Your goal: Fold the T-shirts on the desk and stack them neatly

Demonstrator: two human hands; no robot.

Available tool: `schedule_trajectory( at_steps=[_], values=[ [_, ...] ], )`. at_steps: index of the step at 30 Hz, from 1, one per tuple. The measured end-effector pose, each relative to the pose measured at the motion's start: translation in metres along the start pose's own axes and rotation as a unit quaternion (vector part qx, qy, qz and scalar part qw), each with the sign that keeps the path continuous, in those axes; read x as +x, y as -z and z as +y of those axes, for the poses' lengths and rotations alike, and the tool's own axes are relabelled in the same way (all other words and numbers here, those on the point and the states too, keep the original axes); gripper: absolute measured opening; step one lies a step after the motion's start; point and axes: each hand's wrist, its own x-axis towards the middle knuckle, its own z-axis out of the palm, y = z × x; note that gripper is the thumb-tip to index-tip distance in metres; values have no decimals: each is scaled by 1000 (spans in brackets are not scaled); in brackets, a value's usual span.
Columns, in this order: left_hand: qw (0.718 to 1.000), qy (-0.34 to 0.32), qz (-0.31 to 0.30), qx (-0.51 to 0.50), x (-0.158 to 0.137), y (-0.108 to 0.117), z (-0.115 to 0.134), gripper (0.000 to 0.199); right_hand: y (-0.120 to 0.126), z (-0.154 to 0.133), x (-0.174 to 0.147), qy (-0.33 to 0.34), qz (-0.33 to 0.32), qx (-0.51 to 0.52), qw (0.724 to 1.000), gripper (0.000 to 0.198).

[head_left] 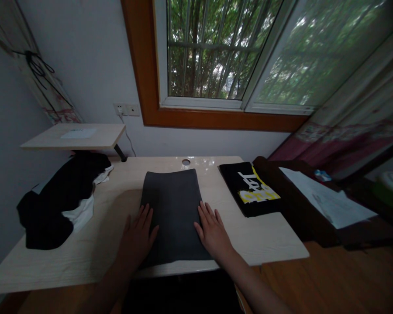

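A dark grey rectangular sheet (173, 209), possibly a folding board or mat, lies flat on the pale wooden desk (114, 240) in front of me. My left hand (139, 235) rests along its left edge, fingers outstretched. On the opposite edge lies my right hand (212, 229), also flat with fingers spread and partly on the desk. Neither hand grasps anything. To the right sits a folded black T-shirt (236, 183) with white and yellow print. A heap of black and white clothes (62, 196) covers the left part of the desk.
A raised shelf (108, 135) with a paper (78, 133) stands at the back left. Behind the desk are a wall socket (126, 109) and a window (222, 52). Past the desk's right side, a dark brown surface (291, 205) carries a white sheet (327, 200).
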Motion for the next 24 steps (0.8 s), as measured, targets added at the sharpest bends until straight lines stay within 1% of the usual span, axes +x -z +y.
schedule_trajectory(
  at_steps=[2, 4, 8, 11, 14, 17, 19, 24],
  values=[
    [999, -17, 4, 37, 9, 6, 0, 58, 3, 2, 7, 1, 5, -12, 1000, 57],
    [996, -39, 10, 80, 22, 12, 2, 55, 8, -1, 20, 3, 16, -19, 1000, 55],
    [988, -83, 24, 128, 56, 14, 13, 54, 12, -15, 66, 31, 37, -15, 999, 54],
    [986, -95, 31, 131, 82, 5, 23, 54, 3, -26, 106, 60, 42, -6, 997, 55],
    [987, -95, 24, 125, 105, -8, 26, 54, -15, -31, 138, 79, 22, -5, 997, 57],
    [991, -68, 19, 117, 120, -21, 19, 56, -32, -26, 158, 79, 2, -5, 997, 58],
    [992, -54, 25, 112, 125, -27, 12, 58, -37, -18, 166, 71, -1, -5, 997, 60],
    [995, -32, 30, 95, 128, -31, -1, 61, -37, 9, 173, 39, -6, -10, 999, 66]
  ],
)
